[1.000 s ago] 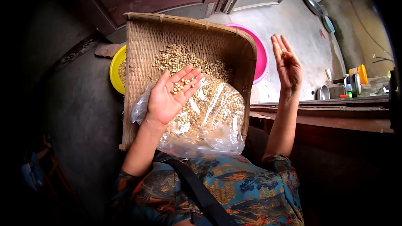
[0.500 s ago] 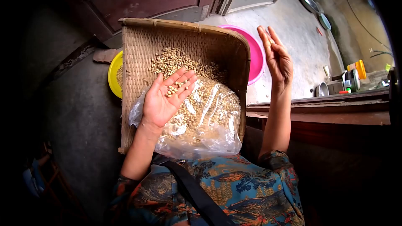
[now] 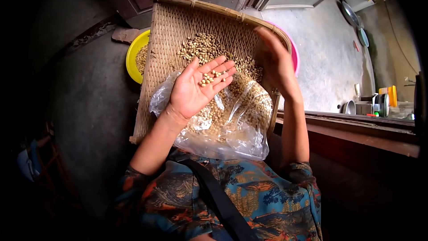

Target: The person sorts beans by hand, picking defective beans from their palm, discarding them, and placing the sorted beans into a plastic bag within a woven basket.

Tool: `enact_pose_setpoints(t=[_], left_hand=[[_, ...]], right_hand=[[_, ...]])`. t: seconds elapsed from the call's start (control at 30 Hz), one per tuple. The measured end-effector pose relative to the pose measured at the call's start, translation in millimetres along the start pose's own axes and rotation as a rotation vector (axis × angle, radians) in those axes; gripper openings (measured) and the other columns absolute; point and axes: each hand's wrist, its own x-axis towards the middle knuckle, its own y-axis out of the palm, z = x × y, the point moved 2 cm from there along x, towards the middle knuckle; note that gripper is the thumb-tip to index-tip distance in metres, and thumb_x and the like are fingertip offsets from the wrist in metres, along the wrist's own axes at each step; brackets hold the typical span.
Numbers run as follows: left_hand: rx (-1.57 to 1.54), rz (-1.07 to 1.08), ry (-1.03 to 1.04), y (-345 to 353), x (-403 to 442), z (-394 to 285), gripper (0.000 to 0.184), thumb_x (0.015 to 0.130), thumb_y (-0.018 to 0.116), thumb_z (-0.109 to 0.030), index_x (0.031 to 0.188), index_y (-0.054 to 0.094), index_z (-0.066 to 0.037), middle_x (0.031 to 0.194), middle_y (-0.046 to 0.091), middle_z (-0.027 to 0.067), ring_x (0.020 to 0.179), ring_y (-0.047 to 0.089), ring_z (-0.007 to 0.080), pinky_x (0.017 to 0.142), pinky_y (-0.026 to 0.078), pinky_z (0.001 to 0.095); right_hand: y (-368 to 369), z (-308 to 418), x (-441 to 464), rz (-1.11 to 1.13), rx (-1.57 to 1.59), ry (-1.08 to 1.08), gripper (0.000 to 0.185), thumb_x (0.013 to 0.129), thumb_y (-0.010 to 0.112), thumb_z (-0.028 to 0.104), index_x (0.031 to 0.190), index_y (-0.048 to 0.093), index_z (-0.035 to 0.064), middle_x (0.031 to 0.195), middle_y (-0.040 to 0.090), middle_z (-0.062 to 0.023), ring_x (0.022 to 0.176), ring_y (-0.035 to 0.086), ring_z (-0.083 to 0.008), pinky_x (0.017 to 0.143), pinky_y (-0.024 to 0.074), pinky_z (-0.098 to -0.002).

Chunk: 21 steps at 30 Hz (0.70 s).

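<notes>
The left hand (image 3: 194, 93) lies flat with its palm up and fingers stretched out, carrying a small cluster of round, smooth, pale beans (image 3: 207, 79) on the palm and fingers. The right hand (image 3: 276, 62) is blurred over the right side of the tray; whether its fingers pinch anything or touch the weave, I cannot tell. Under the left hand, on the near part of the tray, rests a clear plastic bag (image 3: 243, 135), crinkled and shiny, with many more beans showing through its film. Just beyond it, a loose pile (image 3: 203, 47) of browner, rougher pieces spreads across the tray (image 3: 167, 29), which is coarsely woven with ribbed strips. A thick, rounded rim edges its far side and bends down at the far right corner, while the left edge runs straight, with a strip of weave between it and the bag. A round yellow basin (image 3: 131, 64) peeks out at left, a pink basin (image 3: 295, 58) at right. Smooth pale floor (image 3: 323, 40) opens out at far right, bounded nearer by a wooden sill (image 3: 347, 137).
</notes>
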Motion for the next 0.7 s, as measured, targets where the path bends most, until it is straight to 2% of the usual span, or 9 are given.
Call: enact_pose_setpoints(t=[0.03,0.07,0.1,0.13,0.2,0.27,0.4,0.5,0.7], left_hand=[[0.019,-0.010,0.005,3,-2,0,0.064,0.105,0.032,-0.041,0.141,0.036,0.011,0.144,0.041,0.0294,0.138,0.036,0.0401,0.118,0.027,0.0490],[0.036,-0.019,0.017,3,-2,-1,0.064,0.105,0.033,-0.042,0.141,0.037,0.010,0.143,0.043,0.0282,0.136,0.040,0.0388,0.118,0.028,0.0485],[0.061,-0.021,0.029,2,-4,-2,0.065,0.105,0.033,-0.043,0.142,0.035,0.010,0.140,0.046,0.0275,0.132,0.044,0.0372,0.117,0.030,0.0479],[0.062,-0.026,0.024,2,-4,-2,0.065,0.105,0.032,-0.044,0.141,0.037,0.009,0.137,0.051,0.0246,0.126,0.050,0.0323,0.113,0.036,0.0455],[0.022,0.167,-0.009,-14,1,-4,0.063,0.105,0.031,-0.043,0.141,0.040,0.008,0.134,0.055,0.0206,0.122,0.053,0.0274,0.108,0.039,0.0415],[0.080,0.078,0.030,-9,1,-2,0.062,0.105,0.030,-0.043,0.141,0.042,0.007,0.134,0.056,0.0185,0.120,0.053,0.0249,0.105,0.040,0.0392],[0.172,-0.052,0.095,-4,-1,-1,0.062,0.105,0.032,-0.044,0.139,0.045,0.006,0.132,0.058,0.0155,0.118,0.053,0.0227,0.105,0.039,0.0371],[0.213,-0.081,0.093,-6,-2,2,0.060,0.104,0.035,-0.044,0.137,0.048,0.005,0.128,0.059,0.0129,0.116,0.053,0.0211,0.105,0.039,0.0364],[0.203,-0.046,0.047,-10,-3,5,0.061,0.104,0.036,-0.045,0.140,0.046,0.003,0.132,0.057,0.0108,0.113,0.053,0.0194,0.106,0.039,0.0351]], right_hand=[[8,10,1,0.010,-0.217,-0.057,0.048,0.078,0.064,-0.010,0.121,0.063,0.0088,0.122,0.063,-0.0116,0.120,0.054,-0.0253,0.101,0.0415,-0.0368],[16,24,-3,-0.016,-0.667,-0.379,0.039,0.077,0.069,-0.005,0.113,0.068,0.0083,0.119,0.064,-0.0121,0.117,0.056,-0.0271,0.098,0.0428,-0.0373],[21,35,-5,0.008,-0.530,-0.394,0.022,0.076,0.075,0.004,0.097,0.071,0.0079,0.111,0.066,-0.0107,0.109,0.058,-0.0290,0.090,0.0442,-0.0391],[26,40,-8,0.070,-0.404,-0.426,0.022,0.073,0.077,0.007,0.094,0.071,0.0086,0.099,0.066,-0.0077,0.094,0.059,-0.0277,0.080,0.0460,-0.0395],[46,56,-27,0.217,-0.344,-0.331,0.023,0.073,0.078,0.009,0.094,0.069,0.0074,0.089,0.062,-0.0087,0.084,0.057,-0.0285,0.074,0.0476,-0.0396],[57,54,-33,0.196,-0.440,-0.269,0.027,0.071,0.079,0.006,0.096,0.069,0.0057,0.090,0.063,-0.0087,0.082,0.058,-0.0288,0.070,0.0503,-0.0374],[68,45,-36,0.178,-0.369,-0.238,0.024,0.074,0.076,0.005,0.096,0.067,0.0033,0.090,0.065,-0.0104,0.081,0.063,-0.0307,0.071,0.0523,-0.0388],[69,43,-33,0.251,-0.312,-0.148,0.018,0.078,0.073,0.013,0.092,0.065,0.0023,0.085,0.063,-0.0142,0.077,0.064,-0.0353,0.067,0.0520,-0.0437],[71,42,-33,0.334,-0.418,-0.072,0.018,0.080,0.071,0.007,0.095,0.063,0.0001,0.089,0.064,-0.0145,0.081,0.065,-0.0340,0.070,0.0536,-0.0403]])
